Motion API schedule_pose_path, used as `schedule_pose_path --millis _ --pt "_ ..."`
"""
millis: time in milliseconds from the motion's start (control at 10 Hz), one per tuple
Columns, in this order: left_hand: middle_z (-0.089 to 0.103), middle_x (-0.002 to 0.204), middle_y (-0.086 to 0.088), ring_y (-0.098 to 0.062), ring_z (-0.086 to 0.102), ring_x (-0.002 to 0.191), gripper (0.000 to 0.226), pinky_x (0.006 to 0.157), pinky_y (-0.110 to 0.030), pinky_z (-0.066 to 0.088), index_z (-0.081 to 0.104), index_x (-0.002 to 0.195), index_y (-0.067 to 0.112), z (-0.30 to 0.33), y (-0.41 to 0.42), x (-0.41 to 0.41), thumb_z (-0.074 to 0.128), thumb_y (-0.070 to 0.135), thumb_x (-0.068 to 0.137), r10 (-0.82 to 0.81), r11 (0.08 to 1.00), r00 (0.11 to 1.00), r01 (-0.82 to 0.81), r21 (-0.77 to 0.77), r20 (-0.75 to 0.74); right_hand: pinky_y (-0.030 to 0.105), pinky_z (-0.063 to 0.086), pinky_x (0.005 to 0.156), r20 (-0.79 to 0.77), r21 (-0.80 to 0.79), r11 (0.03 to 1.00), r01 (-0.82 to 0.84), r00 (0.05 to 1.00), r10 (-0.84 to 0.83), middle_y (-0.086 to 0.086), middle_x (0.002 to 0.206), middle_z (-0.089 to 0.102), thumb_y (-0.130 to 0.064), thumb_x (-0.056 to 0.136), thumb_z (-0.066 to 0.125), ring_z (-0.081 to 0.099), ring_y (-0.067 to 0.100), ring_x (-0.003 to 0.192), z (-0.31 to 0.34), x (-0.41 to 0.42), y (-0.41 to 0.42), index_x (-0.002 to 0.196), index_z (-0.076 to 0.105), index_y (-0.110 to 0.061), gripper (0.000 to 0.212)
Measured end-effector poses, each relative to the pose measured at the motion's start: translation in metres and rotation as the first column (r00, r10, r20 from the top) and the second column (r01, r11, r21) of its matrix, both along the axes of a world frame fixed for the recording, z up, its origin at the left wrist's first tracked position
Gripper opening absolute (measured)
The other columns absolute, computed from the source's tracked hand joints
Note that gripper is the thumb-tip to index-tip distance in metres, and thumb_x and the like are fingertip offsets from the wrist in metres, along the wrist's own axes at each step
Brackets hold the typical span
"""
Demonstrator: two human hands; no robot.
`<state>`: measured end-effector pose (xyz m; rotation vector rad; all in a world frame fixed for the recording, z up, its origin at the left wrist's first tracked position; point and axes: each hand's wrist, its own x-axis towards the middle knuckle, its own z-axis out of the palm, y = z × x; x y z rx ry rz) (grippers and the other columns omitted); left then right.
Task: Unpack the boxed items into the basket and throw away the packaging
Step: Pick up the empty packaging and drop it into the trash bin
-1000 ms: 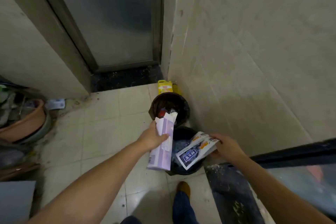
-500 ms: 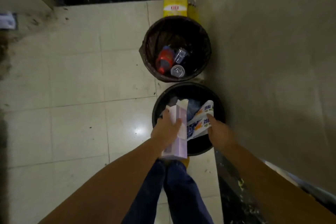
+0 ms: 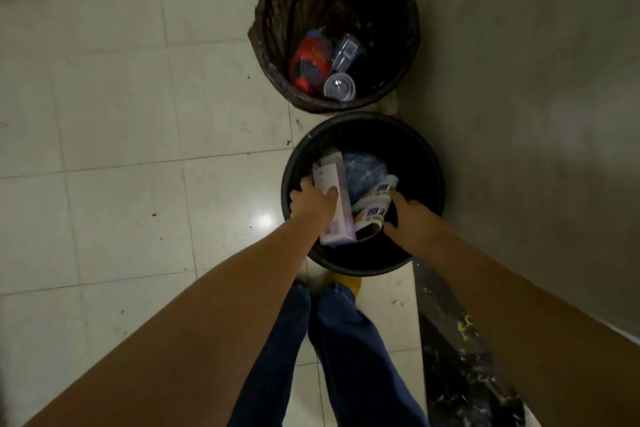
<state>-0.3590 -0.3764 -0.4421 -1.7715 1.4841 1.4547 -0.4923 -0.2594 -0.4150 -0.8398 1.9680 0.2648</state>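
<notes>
My left hand (image 3: 311, 203) grips a tall purple and white carton (image 3: 335, 208), held inside the mouth of the near black bin (image 3: 429, 163). My right hand (image 3: 410, 220) holds a crumpled white and blue package (image 3: 372, 208) beside it, also within the bin's rim. A blue plastic bag (image 3: 363, 172) lies deeper in the bin, under both packages. Both hands are below the rim at the bin's near side.
A second dark bin (image 3: 273, 45) stands just beyond, holding a red bottle (image 3: 310, 59) and clear plastic cups (image 3: 341, 85). A grey wall (image 3: 519, 80) runs along the right. Pale floor tiles (image 3: 121, 114) spread to the left. My legs in jeans (image 3: 332, 340) stand just before the near bin.
The view has tilted down and closer to the bins. Both hands have lowered their packages from above the rim down into the near black bin.
</notes>
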Motion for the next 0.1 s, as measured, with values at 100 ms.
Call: schedule_pose_path --millis 100 --pt "0.044 0.139 -0.02 -0.038 0.048 0.122 0.057 0.101 -0.045 0.043 0.03 0.141 0.01 0.078 -0.0276 0.0 0.045 0.038 0.093 -0.067 0.996 0.989 0.059 -0.063 -0.133 0.041 0.046 0.09 -0.053 -0.049 0.998 -0.042 0.998 0.04 0.025 0.134 0.044 -0.034 0.093 0.049 0.052 0.039 0.114 0.0762 -0.0182 -0.027 0.15 0.01 -0.017 0.071"
